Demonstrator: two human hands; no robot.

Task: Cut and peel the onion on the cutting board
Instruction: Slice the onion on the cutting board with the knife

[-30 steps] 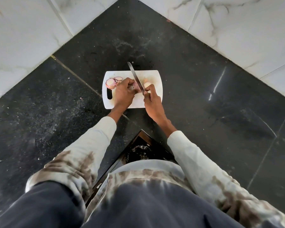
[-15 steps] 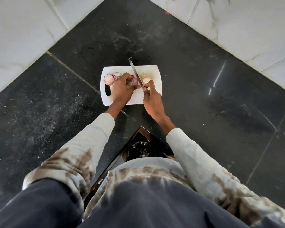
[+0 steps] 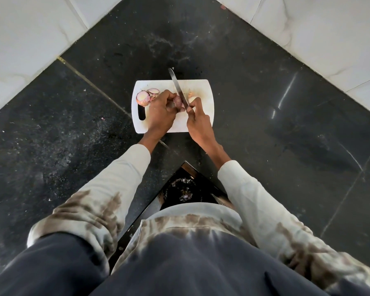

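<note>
A white cutting board [image 3: 203, 86] lies on the black counter corner. My left hand [image 3: 161, 113] grips a purple onion piece [image 3: 178, 102] over the board's middle. My right hand [image 3: 198, 120] holds a knife [image 3: 178, 88] by its handle, with the blade lying against the onion piece's right side and its tip pointing away past the board's far edge. A cut onion half [image 3: 143, 97] and a smaller slice [image 3: 153, 91] rest at the board's left end. A pale onion bit [image 3: 191, 94] lies just right of the blade.
The black stone counter [image 3: 265, 116] meets white marble walls [image 3: 308, 28] on both sides, forming a corner. Below the counter's near corner a dark bin [image 3: 183, 192] holds onion peels. The board's handle slot [image 3: 141, 113] is at its left.
The camera view has shifted slightly. The knife blade has slid a little along the onion piece, and both hands stay close together on the board.
</note>
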